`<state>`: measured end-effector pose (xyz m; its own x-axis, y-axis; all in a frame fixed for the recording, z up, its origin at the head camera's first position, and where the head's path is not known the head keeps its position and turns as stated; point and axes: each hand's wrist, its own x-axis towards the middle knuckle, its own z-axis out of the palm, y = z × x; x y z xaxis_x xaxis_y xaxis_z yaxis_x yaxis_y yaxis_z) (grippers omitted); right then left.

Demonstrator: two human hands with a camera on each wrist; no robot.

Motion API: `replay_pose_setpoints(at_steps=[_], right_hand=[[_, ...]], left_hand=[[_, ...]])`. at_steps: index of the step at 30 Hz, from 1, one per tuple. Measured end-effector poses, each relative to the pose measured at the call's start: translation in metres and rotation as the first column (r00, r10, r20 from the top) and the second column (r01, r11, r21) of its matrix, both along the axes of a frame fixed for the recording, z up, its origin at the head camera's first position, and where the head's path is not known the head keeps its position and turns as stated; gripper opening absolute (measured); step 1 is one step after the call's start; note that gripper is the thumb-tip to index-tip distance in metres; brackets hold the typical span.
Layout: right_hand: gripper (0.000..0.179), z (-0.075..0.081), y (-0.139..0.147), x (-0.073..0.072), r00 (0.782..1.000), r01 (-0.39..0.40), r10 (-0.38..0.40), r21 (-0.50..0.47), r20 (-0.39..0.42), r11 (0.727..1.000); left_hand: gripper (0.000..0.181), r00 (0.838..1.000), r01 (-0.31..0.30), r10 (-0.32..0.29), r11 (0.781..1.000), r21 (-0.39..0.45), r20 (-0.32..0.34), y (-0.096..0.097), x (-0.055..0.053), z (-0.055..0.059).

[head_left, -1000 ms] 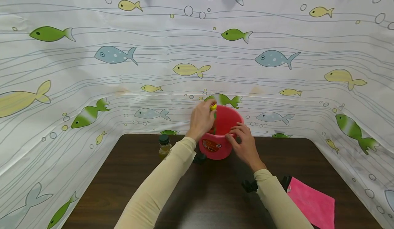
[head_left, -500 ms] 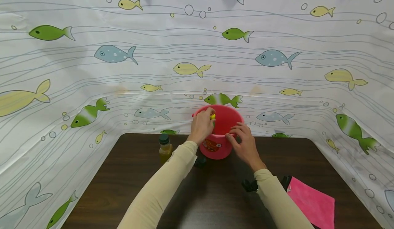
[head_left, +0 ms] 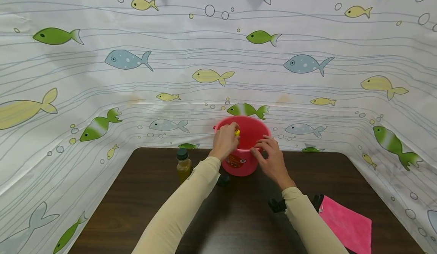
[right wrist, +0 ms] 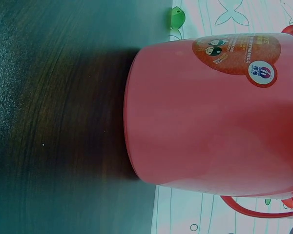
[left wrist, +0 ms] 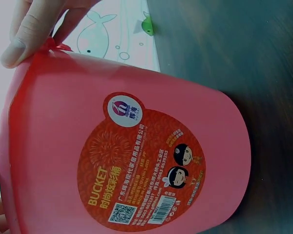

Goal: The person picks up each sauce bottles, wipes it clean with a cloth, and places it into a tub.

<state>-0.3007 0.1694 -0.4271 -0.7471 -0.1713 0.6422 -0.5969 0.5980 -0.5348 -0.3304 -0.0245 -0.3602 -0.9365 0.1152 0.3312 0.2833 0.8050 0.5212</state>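
At the table's far side stands a pink bucket [head_left: 250,134], upright, with a red printed label [left wrist: 141,165] on its front. My left hand [head_left: 225,142] reaches over its front left rim and grips a thing with a yellow top [head_left: 237,132]; its lower part is hidden inside the bucket. My right hand [head_left: 271,157] pinches the front right rim, and its thumb [left wrist: 14,51] lies on the outside near the handle joint. In the right wrist view the red handle [right wrist: 256,213] hangs down beside the bucket.
A dark-capped bottle of yellowish liquid [head_left: 184,168] stands left of the bucket, partly behind the left sleeve. A pink cloth [head_left: 346,223] lies at the right, partly behind the right forearm. Fish-printed sheeting [head_left: 218,57] walls the dark wooden table [head_left: 235,223].
My left hand has moved down into the bucket with the yellow-topped thing, whose green lower part showed earlier and is now hidden. The right hand stays on the rim.
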Motion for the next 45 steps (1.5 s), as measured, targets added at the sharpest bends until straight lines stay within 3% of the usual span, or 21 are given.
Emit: replay_pose_setpoints(at_steps=[11, 19, 26, 31, 37, 45], right_hand=[[0.020, 0.001, 0.000, 0.002, 1.000, 0.000, 0.000, 0.002, -0.010, 1.000], [0.019, 0.002, 0.000, 0.002, 1.000, -0.004, 0.004, 0.005, -0.012, 1.000], [0.018, 0.002, 0.001, 0.002, 1.000, -0.007, 0.007, 0.006, -0.016, 1.000], [0.019, 0.002, 0.001, 0.002, 1.000, -0.008, 0.008, 0.022, 0.002, 1.000], [0.020, 0.005, 0.002, 0.003, 0.999, -0.007, 0.005, 0.047, 0.037, 0.999], [0.020, 0.007, 0.002, 0.005, 0.999, -0.006, 0.003, 0.056, 0.047, 0.998]], left_hand=[[0.039, 1.000, -0.009, 0.010, 0.999, -0.049, 0.004, -0.001, 0.005, 0.009], [0.046, 0.998, -0.022, 0.016, 0.996, -0.090, -0.067, -0.002, 0.015, 0.034], [0.054, 0.993, 0.015, -0.029, 0.991, -0.131, -0.113, -0.003, 0.035, 0.068], [0.059, 0.992, 0.039, -0.058, 0.986, -0.164, -0.113, -0.007, 0.055, 0.083], [0.065, 0.989, 0.049, -0.072, 0.984, -0.171, -0.131, -0.021, 0.079, 0.088], [0.064, 0.975, 0.026, -0.056, 0.990, -0.138, -0.216, -0.049, 0.108, 0.082]])
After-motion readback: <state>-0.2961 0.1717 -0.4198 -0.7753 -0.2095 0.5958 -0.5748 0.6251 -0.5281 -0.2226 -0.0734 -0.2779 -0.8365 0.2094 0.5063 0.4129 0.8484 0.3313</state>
